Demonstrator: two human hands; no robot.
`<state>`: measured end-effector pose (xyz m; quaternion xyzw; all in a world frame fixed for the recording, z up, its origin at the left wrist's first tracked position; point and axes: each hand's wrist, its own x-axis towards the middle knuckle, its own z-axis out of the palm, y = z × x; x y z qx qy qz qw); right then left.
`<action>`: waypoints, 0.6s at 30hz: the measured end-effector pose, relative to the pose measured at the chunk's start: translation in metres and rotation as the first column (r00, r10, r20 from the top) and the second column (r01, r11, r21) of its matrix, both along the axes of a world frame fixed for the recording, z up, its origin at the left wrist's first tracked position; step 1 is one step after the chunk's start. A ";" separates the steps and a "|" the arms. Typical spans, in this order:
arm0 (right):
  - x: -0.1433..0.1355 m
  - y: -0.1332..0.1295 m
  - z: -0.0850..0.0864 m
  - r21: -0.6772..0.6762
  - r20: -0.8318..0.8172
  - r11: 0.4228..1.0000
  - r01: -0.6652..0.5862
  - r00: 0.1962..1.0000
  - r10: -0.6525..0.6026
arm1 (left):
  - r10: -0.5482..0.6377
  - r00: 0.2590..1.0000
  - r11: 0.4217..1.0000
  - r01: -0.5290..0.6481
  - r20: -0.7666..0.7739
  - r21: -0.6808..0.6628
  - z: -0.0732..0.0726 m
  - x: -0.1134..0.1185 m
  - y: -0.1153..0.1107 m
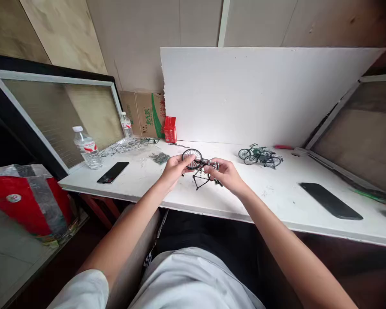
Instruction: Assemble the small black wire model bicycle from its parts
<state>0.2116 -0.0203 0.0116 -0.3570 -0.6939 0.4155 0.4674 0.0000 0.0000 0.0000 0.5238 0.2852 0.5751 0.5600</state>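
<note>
Above the white table, a small black model bicycle with a spoked wheel is held between both hands. My left hand pinches the wheel side, its thumb lying across the spokes. On the other side, my right hand has its fingers closed on the frame's other end. The thin triangular frame part hangs below, between the hands. Small dark parts near my right fingertips are too tiny to make out.
Assembled model bicycles stand at the right back. A black phone and a water bottle are on the left, near thin part frames. A green packet lies behind my left hand; a dark slab lies right.
</note>
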 end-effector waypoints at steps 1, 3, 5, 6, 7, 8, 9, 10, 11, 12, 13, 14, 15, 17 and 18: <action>0.000 0.001 -0.002 0.018 -0.026 1.000 0.012 1.000 -0.011 | -0.005 1.000 1.000 0.005 -0.005 0.008 0.002 -0.001 -0.001; -0.001 0.004 -0.005 0.040 -0.069 0.999 0.029 0.997 -0.027 | -0.013 1.000 1.000 0.013 -0.019 0.023 0.006 -0.004 -0.002; 0.000 0.006 -0.008 0.048 -0.098 0.998 0.036 0.995 -0.031 | -0.013 0.999 0.999 0.015 -0.038 0.033 0.009 -0.006 -0.003; 0.000 0.007 -0.010 0.045 -0.107 0.998 0.035 0.994 -0.030 | -0.013 0.999 0.999 0.015 -0.049 0.038 0.010 -0.006 -0.003; 0.001 0.008 -0.011 0.035 -0.115 0.999 0.035 0.993 -0.030 | -0.013 0.998 0.999 0.015 -0.060 0.044 0.010 -0.007 -0.003; 0.002 0.008 -0.012 0.023 -0.122 0.999 0.033 0.992 -0.030 | -0.015 0.998 0.999 0.018 -0.069 0.048 0.010 -0.008 -0.003; 0.003 0.009 -0.012 0.011 -0.130 0.999 0.033 0.991 -0.031 | -0.018 0.997 0.998 0.022 -0.076 0.052 0.011 -0.009 -0.002; 0.003 0.009 -0.012 0.000 -0.137 0.999 0.032 0.990 -0.032 | -0.022 0.996 0.998 0.027 -0.081 0.056 0.011 -0.009 -0.002; 0.003 0.010 -0.012 -0.009 -0.145 0.999 0.032 0.989 -0.033 | -0.026 0.996 0.998 0.031 -0.085 0.060 0.010 -0.010 -0.001; 0.004 0.010 -0.012 -0.018 -0.154 0.999 0.031 0.988 -0.033 | -0.031 0.995 0.997 0.037 -0.093 0.064 0.010 -0.011 -0.001; 0.004 0.010 -0.011 -0.026 -0.163 0.999 0.031 0.986 -0.035 | -0.038 0.994 0.997 0.046 -0.107 0.068 0.010 -0.012 -0.001; 0.004 0.010 -0.011 -0.035 -0.170 0.999 0.033 0.985 -0.039 | -0.047 0.991 0.996 0.057 -0.126 0.074 0.011 -0.014 -0.001; 0.004 0.010 -0.010 -0.042 -0.172 0.998 0.037 0.984 -0.044 | -0.057 0.987 0.994 0.070 -0.150 0.083 0.011 -0.015 -0.001; 0.004 0.010 -0.008 -0.042 -0.171 0.998 0.050 0.984 -0.057 | -0.080 0.975 0.990 0.102 -0.205 0.101 0.012 -0.017 -0.001; 0.004 0.010 -0.007 -0.035 -0.169 0.998 0.055 0.984 -0.060 | -0.090 0.969 0.987 0.117 -0.230 0.107 0.012 -0.017 -0.002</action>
